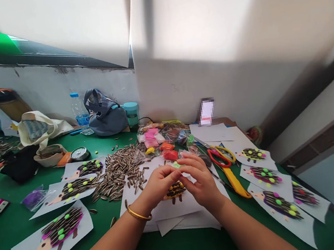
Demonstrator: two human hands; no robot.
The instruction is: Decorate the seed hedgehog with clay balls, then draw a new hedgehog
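Above a white sheet point(157, 209), my left hand point(163, 183) and my right hand point(200, 178) meet fingertip to fingertip. A small lump of light green modelling clay point(176, 164) shows between their fingers, and both hands pinch it. Beneath them lies a hedgehog picture point(176, 190) with yellow clay and dark seed spines, partly covered by the fingers. Just left of the sheet spreads a heap of striped sunflower seeds point(114, 171). Bags of coloured clay, among them a red lump point(170, 155), lie beyond my hands.
Finished-looking hedgehog pictures lie at left point(62, 230) and right point(279, 206). Red-handled scissors point(218, 157) and a yellow utility knife point(236, 183) rest right of my hands. A blue bag point(106, 117), a bottle point(81, 116) and a phone point(206, 112) stand along the wall.
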